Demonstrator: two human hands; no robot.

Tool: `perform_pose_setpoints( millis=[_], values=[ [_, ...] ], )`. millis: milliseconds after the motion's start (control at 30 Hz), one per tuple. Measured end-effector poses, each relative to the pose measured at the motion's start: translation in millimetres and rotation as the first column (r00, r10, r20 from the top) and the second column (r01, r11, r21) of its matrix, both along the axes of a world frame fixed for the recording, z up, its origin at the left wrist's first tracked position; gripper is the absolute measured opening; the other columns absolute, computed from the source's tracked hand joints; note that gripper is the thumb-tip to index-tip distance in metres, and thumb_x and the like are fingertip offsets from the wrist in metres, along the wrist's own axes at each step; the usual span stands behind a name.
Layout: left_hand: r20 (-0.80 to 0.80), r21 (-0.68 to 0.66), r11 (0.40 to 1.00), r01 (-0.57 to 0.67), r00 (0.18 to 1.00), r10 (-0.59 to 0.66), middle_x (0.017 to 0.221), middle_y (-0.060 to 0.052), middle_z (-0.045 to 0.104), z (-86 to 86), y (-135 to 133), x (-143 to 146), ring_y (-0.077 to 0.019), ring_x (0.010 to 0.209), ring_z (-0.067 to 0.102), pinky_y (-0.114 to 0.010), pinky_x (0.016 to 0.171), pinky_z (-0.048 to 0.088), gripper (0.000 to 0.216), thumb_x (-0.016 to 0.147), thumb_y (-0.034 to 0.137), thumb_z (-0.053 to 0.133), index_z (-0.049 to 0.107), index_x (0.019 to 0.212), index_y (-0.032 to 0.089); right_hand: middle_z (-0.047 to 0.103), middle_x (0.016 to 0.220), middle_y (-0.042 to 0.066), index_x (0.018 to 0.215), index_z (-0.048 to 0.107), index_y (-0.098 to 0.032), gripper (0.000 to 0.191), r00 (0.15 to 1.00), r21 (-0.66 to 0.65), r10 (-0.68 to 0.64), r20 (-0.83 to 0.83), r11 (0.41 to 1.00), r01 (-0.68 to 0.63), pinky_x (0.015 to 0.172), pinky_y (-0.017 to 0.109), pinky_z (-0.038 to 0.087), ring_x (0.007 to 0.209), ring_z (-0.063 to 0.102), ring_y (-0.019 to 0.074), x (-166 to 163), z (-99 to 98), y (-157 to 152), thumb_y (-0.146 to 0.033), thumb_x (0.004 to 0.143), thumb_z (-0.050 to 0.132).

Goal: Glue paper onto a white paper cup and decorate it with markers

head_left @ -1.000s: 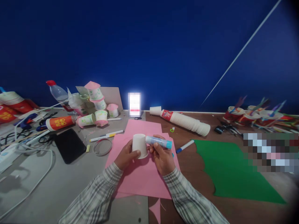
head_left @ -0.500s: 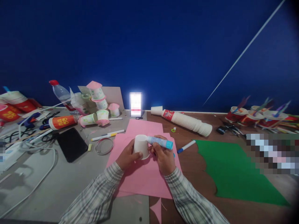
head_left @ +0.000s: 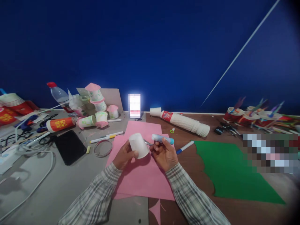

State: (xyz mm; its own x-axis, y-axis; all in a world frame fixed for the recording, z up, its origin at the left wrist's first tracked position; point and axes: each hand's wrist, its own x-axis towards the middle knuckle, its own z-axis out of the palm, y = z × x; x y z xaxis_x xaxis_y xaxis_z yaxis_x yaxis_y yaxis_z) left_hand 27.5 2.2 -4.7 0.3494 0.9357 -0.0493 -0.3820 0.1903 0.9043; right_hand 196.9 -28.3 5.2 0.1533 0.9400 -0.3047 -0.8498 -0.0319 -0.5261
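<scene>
My left hand [head_left: 125,155] is closed around a white paper cup [head_left: 138,146], which is upside down and tilted, its wide rim toward the lower right. In my right hand [head_left: 166,153], a glue stick [head_left: 162,138] with a light-blue end lies between thumb and fingers, apart from the cup. A thin metal tip [head_left: 148,143], perhaps of scissors, juts from the same hand toward the cup; the rest of it is hidden by my fingers. Pink paper sheets [head_left: 138,186] lie beneath both hands.
Green paper [head_left: 234,175] and a blue marker [head_left: 185,147] lie to the right. Behind are a long stack of paper cups [head_left: 187,122] and decorated cups [head_left: 95,104]. A black phone [head_left: 70,147], a wire coil [head_left: 103,147] and cables [head_left: 50,168] lie left. Red cups with brushes [head_left: 249,117] stand far right.
The glue stick has moved away from the cup and turned more level. The cup has tilted to the left, and the metal tip now shows between it and my right hand.
</scene>
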Motion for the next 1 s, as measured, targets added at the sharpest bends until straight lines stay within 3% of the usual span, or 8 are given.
perform_pose_setpoints(
  millis=[167,400,733,1000],
  values=[
    [-0.065,0.040,0.998,-0.041,0.997,0.043,0.080,-0.004,0.066,-2.3,2.1,0.1,-0.0194,0.070,0.056,-0.027,0.056,0.045,0.059,0.044,0.025,0.078,0.058,0.099,0.018,0.055,0.050,-0.005,0.061,0.062,-0.017,0.024,0.998,-0.020,0.053,-0.045,0.998,-0.054,0.052,0.028,0.051,0.039,0.043,0.0072,-0.7,-0.4,0.1,-0.035,0.052,0.075],
    [-0.182,0.097,0.992,-0.075,0.979,0.091,0.083,-0.002,0.064,0.4,0.4,2.2,-0.0199,0.073,0.056,-0.030,0.060,0.046,0.057,0.044,0.023,0.076,0.056,0.098,0.020,0.056,0.048,-0.005,0.060,0.063,-0.016,0.029,0.999,-0.039,0.035,0.004,0.999,-0.035,0.051,0.027,0.051,0.038,0.043,0.0066,-0.1,1.2,0.9,-0.038,0.048,0.077],
    [-0.266,0.194,0.956,-0.219,0.927,0.266,0.089,-0.002,0.062,0.0,-0.3,4.0,-0.0240,0.085,0.056,-0.041,0.077,0.043,0.054,0.045,0.017,0.074,0.055,0.095,0.023,0.057,0.048,-0.004,0.060,0.057,-0.018,0.035,0.962,0.011,-0.120,0.246,0.993,0.122,0.040,0.021,0.038,0.038,0.042,0.0081,-2.2,-7.4,4.6,-0.047,0.053,0.075],
    [-0.322,0.227,0.946,-0.232,0.899,0.298,0.096,-0.003,0.061,0.6,-2.1,4.0,-0.0255,0.092,0.055,-0.043,0.083,0.041,0.057,0.047,0.016,0.073,0.053,0.099,0.024,0.049,0.037,-0.005,0.057,0.058,-0.016,0.038,0.886,0.002,-0.108,0.451,0.993,0.119,0.034,0.018,0.029,0.036,0.043,0.0096,-0.9,-12.0,2.3,-0.051,0.057,0.072]
  ],
)
